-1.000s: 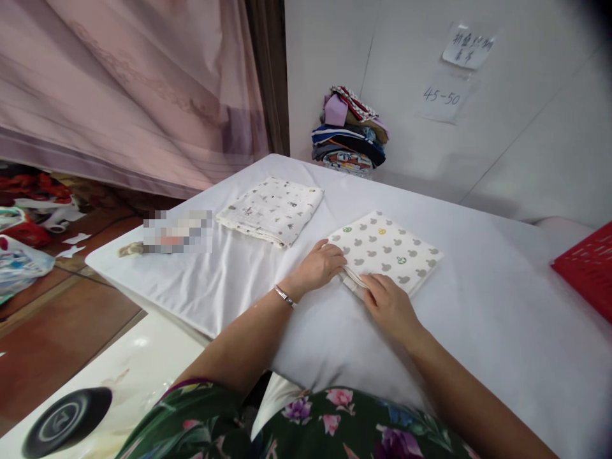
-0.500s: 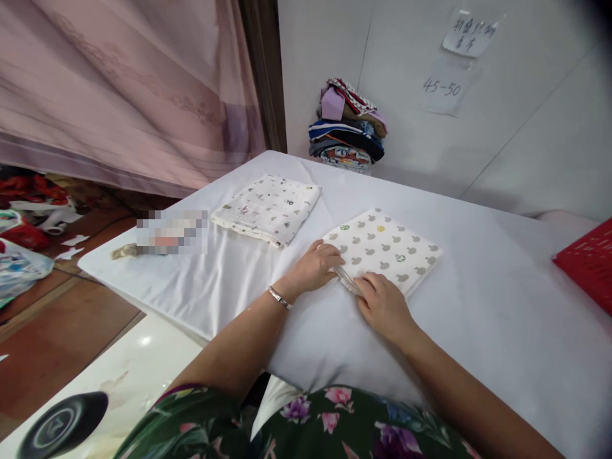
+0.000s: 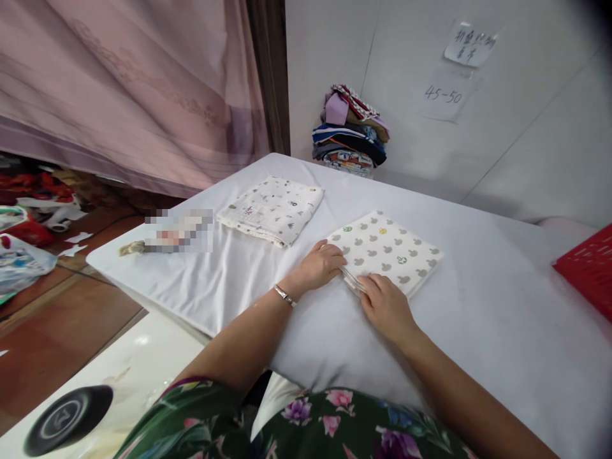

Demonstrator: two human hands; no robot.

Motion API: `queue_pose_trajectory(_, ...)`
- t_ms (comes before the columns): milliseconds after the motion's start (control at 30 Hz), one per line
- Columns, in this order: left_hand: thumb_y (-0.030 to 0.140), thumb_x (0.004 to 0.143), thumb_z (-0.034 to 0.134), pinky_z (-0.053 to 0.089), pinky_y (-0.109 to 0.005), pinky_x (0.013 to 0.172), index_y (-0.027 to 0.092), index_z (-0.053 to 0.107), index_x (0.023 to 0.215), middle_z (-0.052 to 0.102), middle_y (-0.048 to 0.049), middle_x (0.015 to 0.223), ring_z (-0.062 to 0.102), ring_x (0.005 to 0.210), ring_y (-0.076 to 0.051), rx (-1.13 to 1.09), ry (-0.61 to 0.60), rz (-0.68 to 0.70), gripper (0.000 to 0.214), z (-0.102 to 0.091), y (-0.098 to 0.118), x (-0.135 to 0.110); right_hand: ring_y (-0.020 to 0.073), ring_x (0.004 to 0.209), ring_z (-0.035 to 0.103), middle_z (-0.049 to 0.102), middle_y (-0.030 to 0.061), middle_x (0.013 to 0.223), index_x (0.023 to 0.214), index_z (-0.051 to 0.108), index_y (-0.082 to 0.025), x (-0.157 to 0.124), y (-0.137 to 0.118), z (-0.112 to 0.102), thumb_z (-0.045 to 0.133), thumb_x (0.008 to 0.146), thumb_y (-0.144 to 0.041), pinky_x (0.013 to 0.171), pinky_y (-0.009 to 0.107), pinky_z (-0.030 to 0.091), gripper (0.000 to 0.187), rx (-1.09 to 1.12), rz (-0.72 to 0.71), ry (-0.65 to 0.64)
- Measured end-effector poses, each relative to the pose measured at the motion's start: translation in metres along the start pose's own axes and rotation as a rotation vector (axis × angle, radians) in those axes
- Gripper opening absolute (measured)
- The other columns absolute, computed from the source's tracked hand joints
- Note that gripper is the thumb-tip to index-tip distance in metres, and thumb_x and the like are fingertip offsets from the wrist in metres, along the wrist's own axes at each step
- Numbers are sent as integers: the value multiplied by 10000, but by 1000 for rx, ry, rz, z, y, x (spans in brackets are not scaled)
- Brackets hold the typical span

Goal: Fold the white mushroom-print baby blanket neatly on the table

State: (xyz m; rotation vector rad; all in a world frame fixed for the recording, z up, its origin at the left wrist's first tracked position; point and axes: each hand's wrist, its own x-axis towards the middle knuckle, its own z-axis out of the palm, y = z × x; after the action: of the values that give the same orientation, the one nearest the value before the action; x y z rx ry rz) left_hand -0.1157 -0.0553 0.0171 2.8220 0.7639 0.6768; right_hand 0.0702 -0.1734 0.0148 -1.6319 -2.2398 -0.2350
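Note:
A folded white cloth (image 3: 382,245) with grey apple-like shapes and a few green and yellow ones lies flat on the white-covered table (image 3: 482,299). Its layered near edge is pinched between the fingers and thumbs of both hands. My left hand (image 3: 318,264), with a silver bracelet at the wrist, grips the left end of that edge. Further right along the same edge, my right hand (image 3: 385,303) is closed on the layers. Another folded white cloth (image 3: 272,210) with small scattered prints rests to the left, apart from both hands.
A blurred-out item (image 3: 179,231) lies near the table's left corner. Folded clothes (image 3: 351,131) are stacked against the wall behind. A red basket (image 3: 588,271) stands at the right edge. At lower left, a black round object (image 3: 69,421) sits on a white surface.
The view has shifted slightly. Both hands keep their hold on the near edge of the cloth, and the cloth looks unmoved on the table.

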Motion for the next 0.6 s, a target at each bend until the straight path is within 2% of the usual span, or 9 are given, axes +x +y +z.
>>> queue_pose_trajectory(133,177,810,565,271,-421,1052,206,621,975,611,-43,1011,542,1002,-174,15,21,15,177,2,0,1,205,847,517,579,78,942,1079,578,-156,0,-1,3,448,838,-140,722,319,430,275,-21,19,3)
queue_pose_trajectory(333,169,817,535,260,-391,1071,193,602,957,612,-40,980,548,970,-156,51,110,50,157,5,6,5,189,887,530,584,66,989,1115,562,-174,-2,7,-1,410,862,-128,740,304,444,299,23,40,187)
queue_pose_trajectory(500,141,792,537,267,-400,1060,201,615,854,610,-25,928,549,932,-157,67,56,29,117,9,6,6,198,835,528,596,77,902,1060,600,-148,-1,6,-2,438,857,-108,708,304,426,263,-73,-12,17)
queue_pose_trajectory(600,129,784,537,248,-411,1069,205,620,844,610,-20,930,547,935,-156,68,45,21,127,8,6,5,197,829,523,596,79,896,1052,605,-146,0,3,-1,450,849,-94,706,297,415,261,-86,-14,0)
